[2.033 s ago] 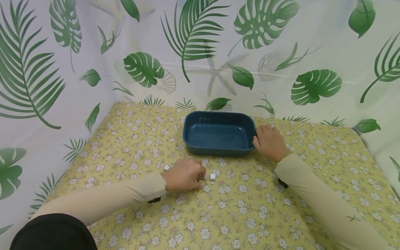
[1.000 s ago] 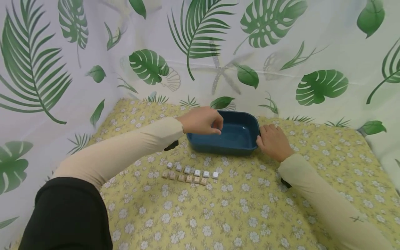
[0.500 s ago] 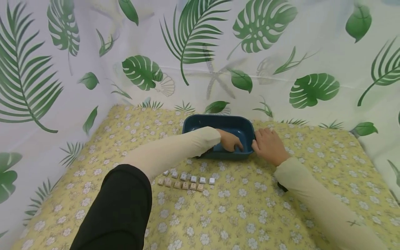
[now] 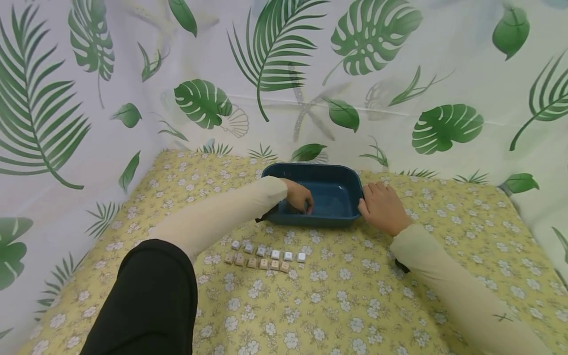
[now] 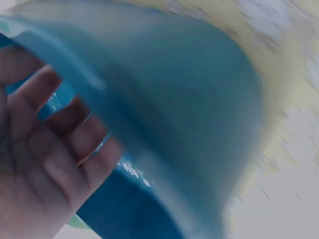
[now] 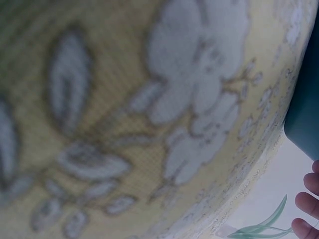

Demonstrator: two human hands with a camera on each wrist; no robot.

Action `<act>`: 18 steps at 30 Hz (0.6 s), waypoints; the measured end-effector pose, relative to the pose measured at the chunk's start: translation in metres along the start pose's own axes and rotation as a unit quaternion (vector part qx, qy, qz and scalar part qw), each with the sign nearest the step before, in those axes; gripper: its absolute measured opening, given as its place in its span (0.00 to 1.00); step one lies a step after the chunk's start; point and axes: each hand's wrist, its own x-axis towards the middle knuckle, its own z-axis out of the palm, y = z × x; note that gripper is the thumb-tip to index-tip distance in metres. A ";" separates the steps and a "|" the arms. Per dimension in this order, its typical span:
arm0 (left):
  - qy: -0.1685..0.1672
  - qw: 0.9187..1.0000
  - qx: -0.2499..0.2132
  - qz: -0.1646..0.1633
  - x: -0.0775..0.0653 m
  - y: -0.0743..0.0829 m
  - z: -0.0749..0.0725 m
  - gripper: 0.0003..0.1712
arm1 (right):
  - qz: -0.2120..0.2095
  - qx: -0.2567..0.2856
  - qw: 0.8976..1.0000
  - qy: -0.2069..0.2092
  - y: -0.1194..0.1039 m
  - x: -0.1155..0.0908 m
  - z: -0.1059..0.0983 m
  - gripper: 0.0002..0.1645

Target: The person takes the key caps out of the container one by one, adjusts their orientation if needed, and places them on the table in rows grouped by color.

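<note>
Inside the dark blue plastic bin (image 4: 321,221), toward its left part, my left hand (image 4: 298,196) reaches down with bent fingers. A small pinkish spot shows at its fingertips; I cannot tell whether it is a held piece. In the left wrist view, the bin wall (image 5: 189,89) hides the ends of the fingers (image 5: 55,124). My right hand (image 4: 382,207) grips the bin's right end, thumb at the near corner. Its fingertips (image 6: 306,201) show beside the bin (image 6: 305,109) in the right wrist view. Nearer me lie a row of white keycaps (image 4: 275,255) and a row of beige keycaps (image 4: 264,264).
A yellow floral cloth (image 4: 333,305) covers the table. White curtains with green leaf prints (image 4: 284,113) stand close behind the bin and along the left. My left sleeve (image 4: 222,212) passes above the left ends of the keycap rows.
My left hand has gone from the keycap rows up into the bin, reached its right part, then shifted left inside it. The right hand has stayed on the bin's right end.
</note>
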 end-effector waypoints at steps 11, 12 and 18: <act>0.158 0.985 0.045 -0.049 -0.021 -0.018 0.006 0.24 | 0.006 -0.010 1.000 -0.003 0.003 -0.001 0.002 0.18; 0.178 0.982 0.040 -0.049 -0.028 -0.018 0.007 0.25 | 0.009 -0.009 1.000 -0.007 0.003 -0.001 0.002 0.19; 0.321 0.943 0.057 -0.063 -0.075 -0.020 0.020 0.26 | 0.048 0.001 0.997 -0.067 0.012 -0.001 -0.009 0.27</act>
